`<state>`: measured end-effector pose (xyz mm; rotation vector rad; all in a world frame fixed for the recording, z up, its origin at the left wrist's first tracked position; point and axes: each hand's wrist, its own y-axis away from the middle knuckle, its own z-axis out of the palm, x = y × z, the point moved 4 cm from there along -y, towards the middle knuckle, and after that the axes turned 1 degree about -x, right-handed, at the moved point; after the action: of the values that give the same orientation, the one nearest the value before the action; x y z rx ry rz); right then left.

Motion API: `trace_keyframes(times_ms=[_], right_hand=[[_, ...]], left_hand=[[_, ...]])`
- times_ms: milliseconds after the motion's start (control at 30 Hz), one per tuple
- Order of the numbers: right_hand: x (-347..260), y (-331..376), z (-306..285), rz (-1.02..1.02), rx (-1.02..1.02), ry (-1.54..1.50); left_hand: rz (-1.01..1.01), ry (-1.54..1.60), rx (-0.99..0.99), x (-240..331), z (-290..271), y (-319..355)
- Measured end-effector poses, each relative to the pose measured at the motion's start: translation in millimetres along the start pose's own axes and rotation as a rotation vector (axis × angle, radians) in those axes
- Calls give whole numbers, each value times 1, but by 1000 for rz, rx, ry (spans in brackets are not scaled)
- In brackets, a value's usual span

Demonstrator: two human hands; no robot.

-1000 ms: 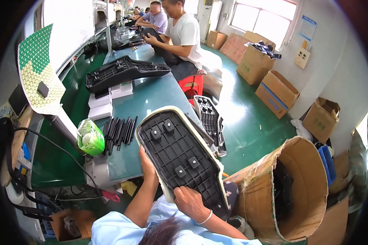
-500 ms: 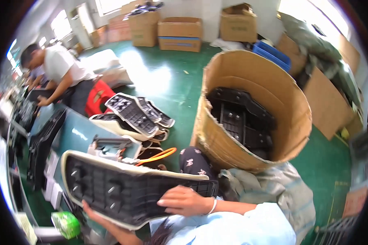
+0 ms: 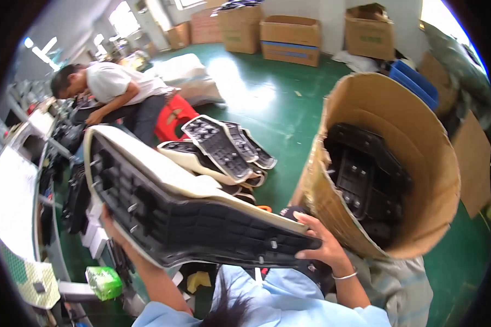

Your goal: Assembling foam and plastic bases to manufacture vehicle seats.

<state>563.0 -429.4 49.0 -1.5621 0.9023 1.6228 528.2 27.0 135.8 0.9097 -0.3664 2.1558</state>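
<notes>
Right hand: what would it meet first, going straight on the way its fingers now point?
The right hand would first meet the narrow end of the foam-edged black seat base; contact looks likely, though depth is unclear.

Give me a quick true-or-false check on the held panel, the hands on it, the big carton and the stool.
1. The right hand is at the narrow end of the black ribbed panel. True.
2. Only one hand is on it. False: the left hand is at its wide end.
3. A blue bin stands behind the round carton. True.
4. Nothing lies inside that carton. False: black parts lie in it.
5. A red stool is in view. True.
</notes>
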Motion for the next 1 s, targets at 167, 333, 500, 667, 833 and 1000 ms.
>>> trace_keyframes(times_ms=[167, 333, 500, 667, 833, 1000], right_hand=[[70, -20, -8, 90, 137, -306], [72, -40, 1, 71, 147, -568], [35, -56, -5, -79, 399, -145], [20, -58, -8, -220, 592, 149], [8, -66, -1, -113, -40, 248], [30, -69, -17, 26, -369, -397]], left_hand=[[-18, 3, -345, -37, 26, -8], [53, 72, -392, -32, 34, -15], [5, 111, -415, -39, 68, 18], [-51, 166, -292, -39, 21, -9], [62, 65, -297, -28, 43, 5], [29, 16, -274, -36, 50, 5]])
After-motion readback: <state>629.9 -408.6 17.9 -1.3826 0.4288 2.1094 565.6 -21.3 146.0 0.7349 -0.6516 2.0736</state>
